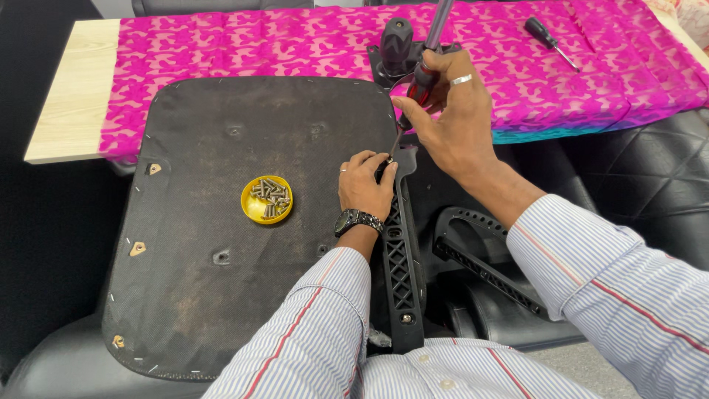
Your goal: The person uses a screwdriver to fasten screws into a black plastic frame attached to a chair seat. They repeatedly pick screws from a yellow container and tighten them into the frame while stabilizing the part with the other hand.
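An upturned black chair seat base [221, 148] lies before me, with a black plastic armrest bracket [401, 258] along its right edge. My right hand [454, 114] grips a red-and-black screwdriver [421, 81], its tip down at the bracket's top end. My left hand [365, 185] pinches a small screw there and steadies the bracket. A yellow lid [266, 199] with several screws rests on the seat base, left of my left hand.
A pink patterned cloth [295, 44] covers a wooden table [74, 89] behind. On it lie a black chair mechanism [396, 48] and a second screwdriver [550, 41]. Another armrest bracket [480, 258] lies on a black leather seat [650, 177] to the right.
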